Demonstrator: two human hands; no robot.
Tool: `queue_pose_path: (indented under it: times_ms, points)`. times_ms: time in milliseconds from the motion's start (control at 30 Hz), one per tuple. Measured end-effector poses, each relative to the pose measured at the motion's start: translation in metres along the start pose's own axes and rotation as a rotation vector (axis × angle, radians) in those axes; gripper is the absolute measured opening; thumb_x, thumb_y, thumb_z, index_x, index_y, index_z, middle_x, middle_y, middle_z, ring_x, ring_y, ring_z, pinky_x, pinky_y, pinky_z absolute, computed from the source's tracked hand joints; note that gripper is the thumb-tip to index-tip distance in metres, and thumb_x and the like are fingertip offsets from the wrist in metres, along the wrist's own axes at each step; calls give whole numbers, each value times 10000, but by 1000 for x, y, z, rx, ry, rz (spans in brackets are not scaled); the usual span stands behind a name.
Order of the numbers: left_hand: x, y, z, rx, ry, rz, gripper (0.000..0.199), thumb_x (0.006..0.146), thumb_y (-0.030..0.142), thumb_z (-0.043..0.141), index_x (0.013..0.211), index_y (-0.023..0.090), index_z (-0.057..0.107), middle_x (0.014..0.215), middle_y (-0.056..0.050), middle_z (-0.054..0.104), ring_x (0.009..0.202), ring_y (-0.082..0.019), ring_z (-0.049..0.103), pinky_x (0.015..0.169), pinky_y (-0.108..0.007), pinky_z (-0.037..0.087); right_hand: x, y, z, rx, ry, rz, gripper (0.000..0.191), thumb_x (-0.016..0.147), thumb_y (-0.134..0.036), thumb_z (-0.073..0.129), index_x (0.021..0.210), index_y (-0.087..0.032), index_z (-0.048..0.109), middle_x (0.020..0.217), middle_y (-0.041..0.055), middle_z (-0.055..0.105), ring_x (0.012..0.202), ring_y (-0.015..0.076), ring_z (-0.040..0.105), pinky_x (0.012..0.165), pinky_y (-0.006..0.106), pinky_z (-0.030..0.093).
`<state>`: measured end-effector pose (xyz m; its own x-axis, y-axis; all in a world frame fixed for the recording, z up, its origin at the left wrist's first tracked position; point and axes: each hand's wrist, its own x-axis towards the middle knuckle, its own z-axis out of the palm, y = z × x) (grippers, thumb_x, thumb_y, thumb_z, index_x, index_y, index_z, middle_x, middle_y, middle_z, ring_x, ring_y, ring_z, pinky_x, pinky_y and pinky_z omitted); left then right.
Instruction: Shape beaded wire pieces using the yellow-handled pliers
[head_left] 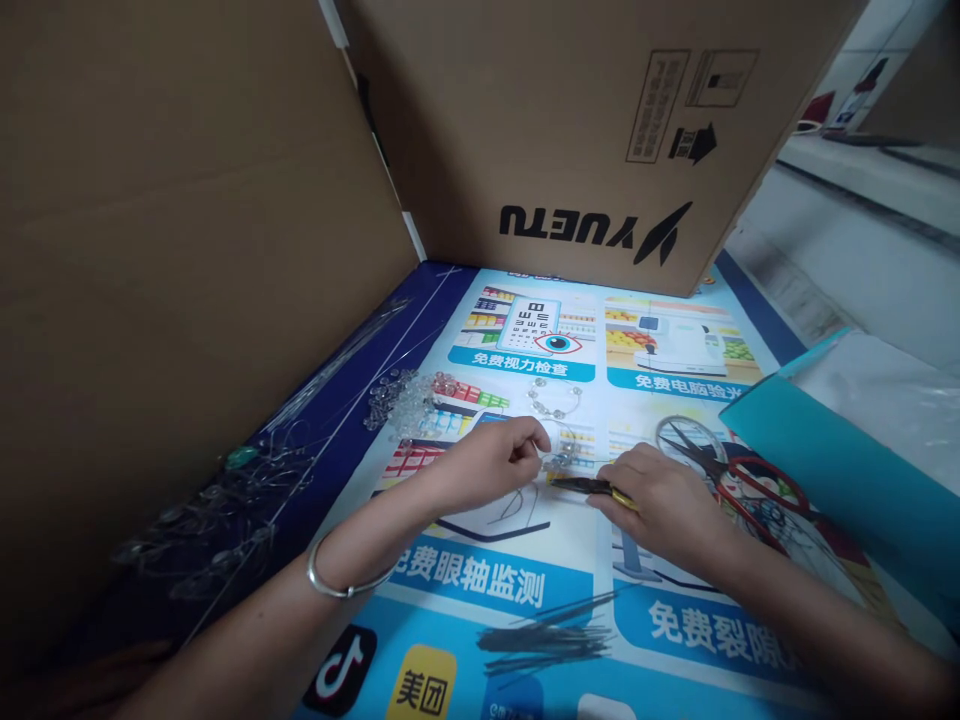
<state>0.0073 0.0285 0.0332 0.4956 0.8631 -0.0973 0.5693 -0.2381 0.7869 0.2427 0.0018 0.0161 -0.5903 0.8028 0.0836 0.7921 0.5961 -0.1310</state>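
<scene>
My left hand (502, 460), with a silver bangle (328, 572) on its wrist, is closed in a pinch beside a small wire loop with clear beads (562, 455). What its fingertips grip is too small to make out. Pliers (592, 487) with dark jaws and yellow handles are held in my right hand (660, 495), their tips pointing left just below the beaded loop. Another beaded ring (555, 398) lies a little farther back. Clear loose beads (409, 400) form a pile to the left of it.
Cut dark wires (547, 640) lie at the front. Red-handled scissors (739, 480) and a wire coil are at the right, near a turquoise box (840, 450). Beaded wire strands (217, 515) lie at the left. Cardboard panels (570, 120) stand behind and left.
</scene>
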Motion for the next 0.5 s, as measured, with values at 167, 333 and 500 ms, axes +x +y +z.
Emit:
queue_pose_path:
  times_ms: [167,333,500]
  points:
    - [6,-1,3,-366,11,-160,238,762,234,476,945,158,608,652,2,568,496,-70,452,441,-178,343,1,4,2,24,58,40,291,854,-415,443,899,-192,625,819,72,610,856,203,514,716,298,387]
    - [6,-1,8,-588,49,-157,104,737,244,539,761,152,581,605,22,525,487,-63,450,446,-176,381,3,8,2,64,153,50,284,855,-396,446,912,-173,612,851,81,607,870,213,504,770,337,386]
    - [6,0,13,-708,72,-131,132,754,278,553,747,147,559,613,14,538,530,-71,491,502,-188,413,5,13,4,216,261,81,253,834,-379,485,920,-174,605,878,80,609,871,216,512,808,363,382]
